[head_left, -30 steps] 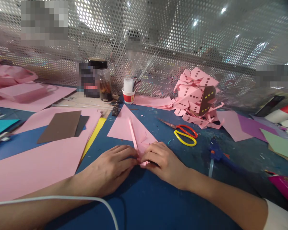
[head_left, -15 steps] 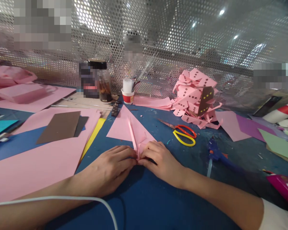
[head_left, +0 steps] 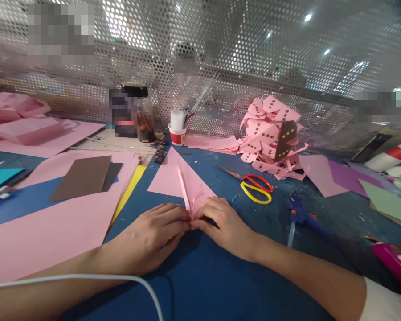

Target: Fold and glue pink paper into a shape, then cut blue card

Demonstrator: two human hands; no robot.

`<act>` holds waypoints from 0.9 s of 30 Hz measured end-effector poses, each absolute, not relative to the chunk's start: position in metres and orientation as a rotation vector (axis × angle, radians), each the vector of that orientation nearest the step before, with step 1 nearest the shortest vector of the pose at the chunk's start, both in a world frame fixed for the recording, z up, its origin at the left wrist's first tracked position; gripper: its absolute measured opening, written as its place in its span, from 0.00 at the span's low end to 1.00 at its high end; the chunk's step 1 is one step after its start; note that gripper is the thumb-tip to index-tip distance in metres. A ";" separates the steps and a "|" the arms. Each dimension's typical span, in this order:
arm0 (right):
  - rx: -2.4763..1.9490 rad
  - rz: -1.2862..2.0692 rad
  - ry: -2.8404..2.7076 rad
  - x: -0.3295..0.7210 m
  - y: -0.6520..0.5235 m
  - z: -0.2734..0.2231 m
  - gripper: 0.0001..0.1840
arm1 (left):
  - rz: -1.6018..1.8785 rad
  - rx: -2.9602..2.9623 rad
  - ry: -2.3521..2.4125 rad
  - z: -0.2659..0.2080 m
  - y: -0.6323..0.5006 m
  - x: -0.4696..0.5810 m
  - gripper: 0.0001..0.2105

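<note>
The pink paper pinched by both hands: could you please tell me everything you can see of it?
The pink paper looks thin and matte. A flat, pointed part reaches away over the blue tabletop, and a narrow, pale raised strip runs along it toward the person. The near end looks folded and is pinched by the left hand and right hand, whose fingers partly hide it. Whether it is one sheet cannot be told.

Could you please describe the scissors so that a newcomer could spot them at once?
On the blue table, find the right hand. Just beyond it, left of the glue gun, lie the scissors. Unlike their neighbours, they have one red and one yellow handle loop.
</note>
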State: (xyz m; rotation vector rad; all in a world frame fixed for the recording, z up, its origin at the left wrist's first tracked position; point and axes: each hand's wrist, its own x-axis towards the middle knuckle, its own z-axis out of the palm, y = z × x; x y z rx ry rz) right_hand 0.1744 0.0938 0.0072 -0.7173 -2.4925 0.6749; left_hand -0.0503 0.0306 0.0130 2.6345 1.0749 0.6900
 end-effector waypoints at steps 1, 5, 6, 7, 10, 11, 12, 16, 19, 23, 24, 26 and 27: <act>-0.718 0.672 -2.498 0.174 0.094 0.008 0.13 | 0.690 2.636 1.075 0.013 0.031 -0.051 0.13; -0.736 0.640 -2.529 0.172 0.093 0.009 0.12 | 0.703 2.653 1.067 0.011 0.031 -0.052 0.12; -0.746 0.631 -2.537 0.171 0.093 0.010 0.12 | 0.716 2.659 1.063 0.011 0.030 -0.052 0.12; -0.754 0.624 -2.544 0.171 0.093 0.010 0.11 | 0.731 2.664 1.057 0.011 0.030 -0.052 0.12; -0.760 0.620 -2.546 0.171 0.093 0.008 0.10 | 0.802 2.643 1.083 0.009 0.029 -0.052 0.13; -0.758 0.624 -2.544 0.171 0.094 0.008 0.10 | 0.833 2.631 1.109 0.008 0.029 -0.052 0.13; -0.757 0.628 -2.544 0.171 0.094 0.007 0.10 | 0.857 2.623 1.135 0.007 0.029 -0.051 0.14; -0.757 0.634 -2.562 0.172 0.094 0.008 0.09 | 0.864 2.691 1.142 0.005 0.029 -0.052 0.16; -0.758 0.634 -2.574 0.171 0.093 0.009 0.08 | 0.868 2.746 1.124 0.005 0.029 -0.052 0.17; -0.771 0.621 -2.542 0.171 0.093 0.007 0.08 | 0.890 2.797 1.138 0.007 0.028 -0.052 0.17; -0.776 0.624 -2.526 0.171 0.094 0.006 0.08 | 0.885 2.804 1.141 0.008 0.028 -0.051 0.16; -0.776 0.643 -2.498 0.171 0.095 0.005 0.11 | 0.868 2.808 1.146 0.008 0.029 -0.051 0.14; -0.773 0.653 -2.486 0.171 0.096 0.005 0.12 | 0.860 2.809 1.147 0.008 0.029 -0.051 0.14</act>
